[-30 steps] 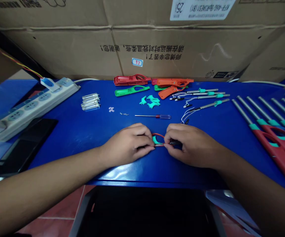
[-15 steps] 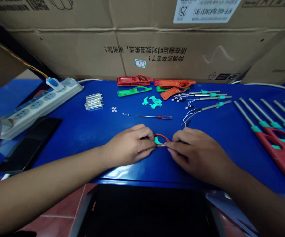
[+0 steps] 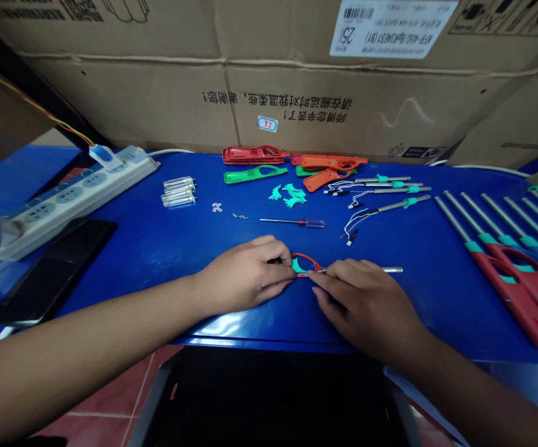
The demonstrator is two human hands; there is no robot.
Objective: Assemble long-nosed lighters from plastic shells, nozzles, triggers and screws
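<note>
My left hand [image 3: 245,276] is shut around a red plastic lighter handle [image 3: 304,258] with a loop-shaped opening. A teal plastic piece [image 3: 296,266] sits inside that loop. My right hand [image 3: 362,301] pinches a thin metal tube [image 3: 387,270], which runs from the handle out to the right past my fingers. The tube's inner end and the handle's lower part are hidden behind my fingers. Both hands rest close together near the table's front edge, and their fingertips nearly meet at the handle.
Red, orange and green lighter shells [image 3: 255,155] lie at the back of the blue table [image 3: 133,248], near teal parts [image 3: 291,195], wired metal tubes [image 3: 390,208] and a screwdriver [image 3: 297,222]. Assembled red lighters [image 3: 520,292] lie right; a power strip [image 3: 73,202] and phone [image 3: 50,270] lie left.
My right hand has slid rightward and toward me, and a metal tube now shows beyond it. The handle stays in my left hand. The view has shifted slightly.
</note>
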